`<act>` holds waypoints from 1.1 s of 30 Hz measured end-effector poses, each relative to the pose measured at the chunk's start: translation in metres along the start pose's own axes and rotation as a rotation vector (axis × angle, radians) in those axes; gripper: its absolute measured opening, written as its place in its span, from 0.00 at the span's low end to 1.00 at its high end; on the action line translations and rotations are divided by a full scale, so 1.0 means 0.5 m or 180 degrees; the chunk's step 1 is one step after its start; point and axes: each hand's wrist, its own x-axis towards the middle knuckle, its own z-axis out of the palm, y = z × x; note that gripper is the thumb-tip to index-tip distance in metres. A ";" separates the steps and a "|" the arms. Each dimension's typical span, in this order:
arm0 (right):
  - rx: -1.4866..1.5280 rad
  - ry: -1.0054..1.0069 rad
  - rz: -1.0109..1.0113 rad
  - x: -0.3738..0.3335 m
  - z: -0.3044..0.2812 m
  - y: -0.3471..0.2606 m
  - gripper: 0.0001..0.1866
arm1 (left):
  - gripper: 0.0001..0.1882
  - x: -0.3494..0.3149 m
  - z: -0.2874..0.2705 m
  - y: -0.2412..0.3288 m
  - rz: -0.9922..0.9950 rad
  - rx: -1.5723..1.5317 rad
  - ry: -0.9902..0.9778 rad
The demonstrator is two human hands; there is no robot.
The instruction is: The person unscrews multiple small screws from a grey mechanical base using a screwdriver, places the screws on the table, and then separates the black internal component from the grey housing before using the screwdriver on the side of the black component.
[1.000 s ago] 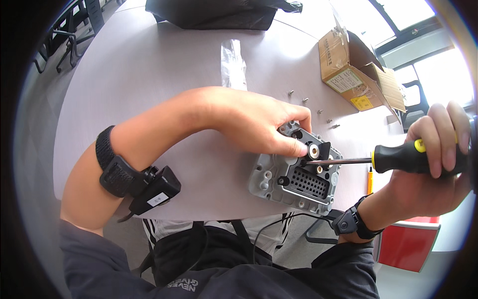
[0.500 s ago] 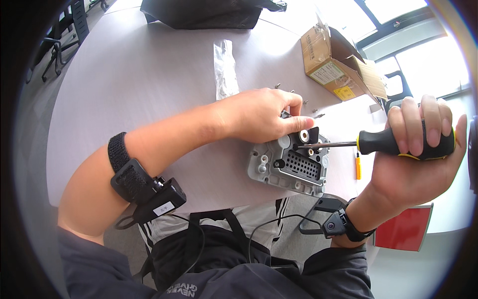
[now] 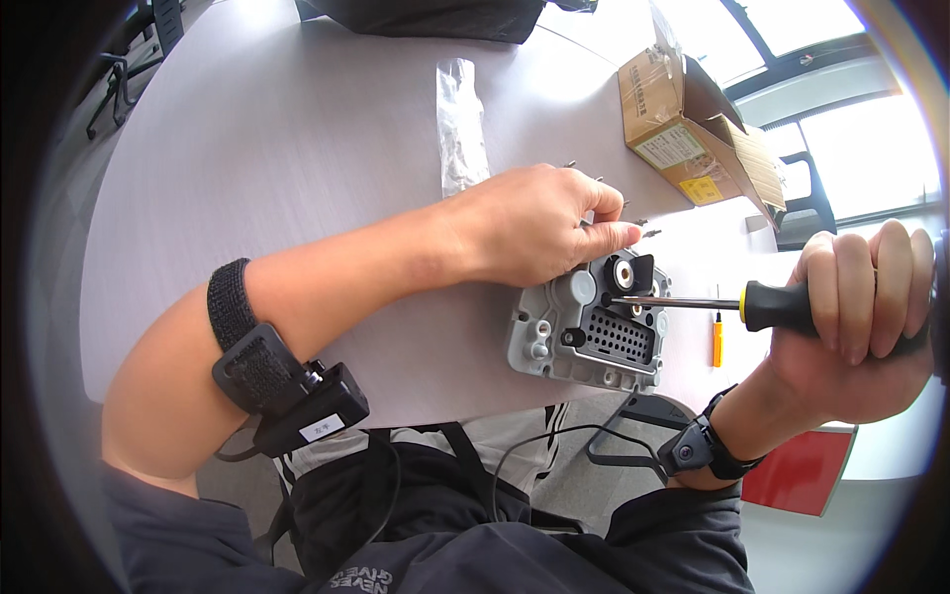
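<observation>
A grey metal housing (image 3: 584,368) with a black perforated connector block (image 3: 619,337) and round black ports stands near the table's front right edge. My left hand (image 3: 544,226) reaches over its far side, with thumb and bent fingers gripping the upper edge; some fingertips are hidden. My right hand (image 3: 861,317) is wrapped round the black-and-yellow handle of a long screwdriver (image 3: 693,302). The shaft lies nearly level, pointing left, and its tip meets a dark opening beside a round port. Whether a screw is in there, I cannot tell.
Several small screws (image 3: 641,223) lie beyond the housing. A clear plastic bag (image 3: 460,129) is on the table (image 3: 257,148), an open cardboard box (image 3: 683,129) at the back right, a black bag (image 3: 426,15) at the far edge. Right of the housing lies an orange-yellow tool (image 3: 717,342).
My right hand has moved down and right, its fingers now closed further round the handle. The tip stays at the same opening and my left hand on the housing. The whole view has shifted slightly.
</observation>
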 end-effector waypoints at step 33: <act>0.1722 -0.0513 -0.0018 0.089 -0.065 0.075 0.23 | 0.17 -0.005 -0.007 0.008 -0.0130 0.0195 -0.0012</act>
